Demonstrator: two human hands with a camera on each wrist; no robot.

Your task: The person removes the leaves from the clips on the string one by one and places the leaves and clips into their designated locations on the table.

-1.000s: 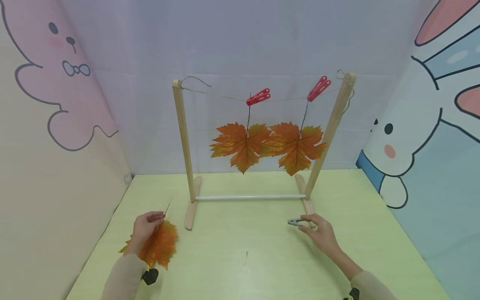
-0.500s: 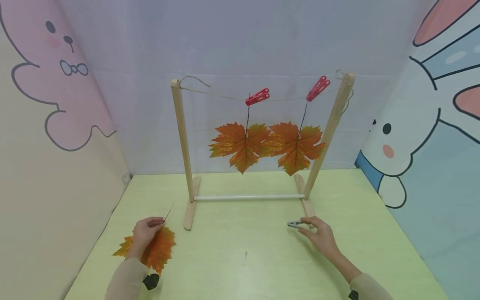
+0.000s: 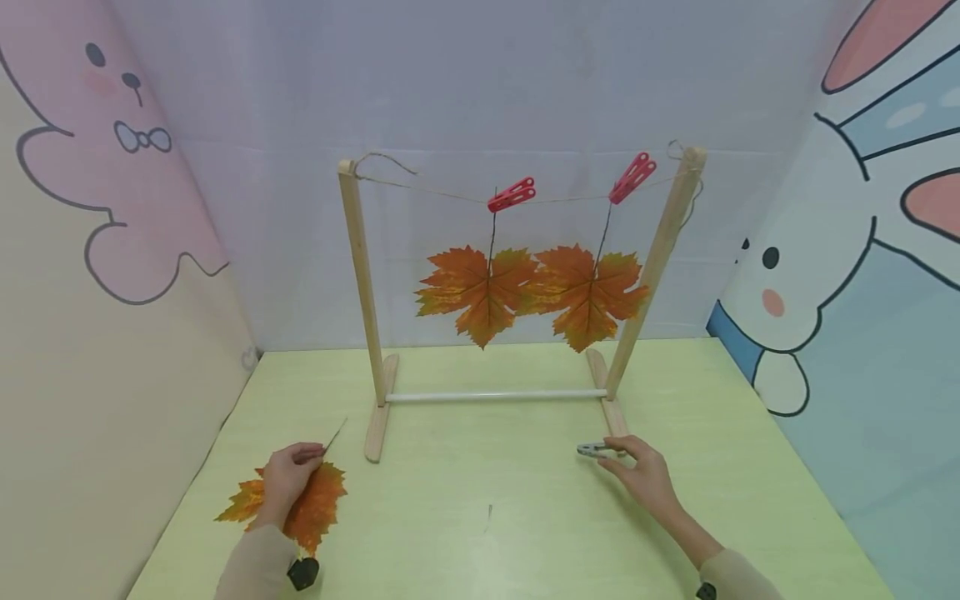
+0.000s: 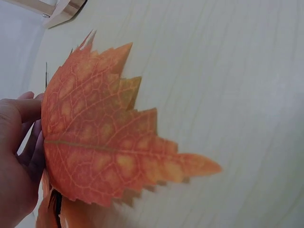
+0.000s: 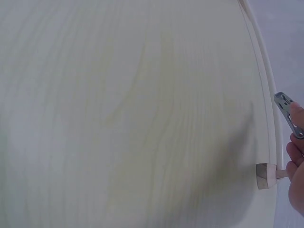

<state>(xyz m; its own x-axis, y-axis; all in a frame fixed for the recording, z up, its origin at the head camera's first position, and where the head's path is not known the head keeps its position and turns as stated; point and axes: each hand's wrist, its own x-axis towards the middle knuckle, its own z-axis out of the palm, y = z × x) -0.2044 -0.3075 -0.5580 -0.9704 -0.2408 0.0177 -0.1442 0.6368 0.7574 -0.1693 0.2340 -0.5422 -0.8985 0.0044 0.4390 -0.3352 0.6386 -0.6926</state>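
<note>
Now the left hand [image 3: 288, 478] is pinching an orange leaf [image 3: 318, 507] by its stem [image 3: 335, 435], the right hand [image 3: 647, 482] pinching a grey clothespin [image 3: 591, 450].

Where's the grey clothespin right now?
In the head view, the grey clothespin is lower right of centre, pinched by the right hand, beside the near end of the stand's right foot.
</note>
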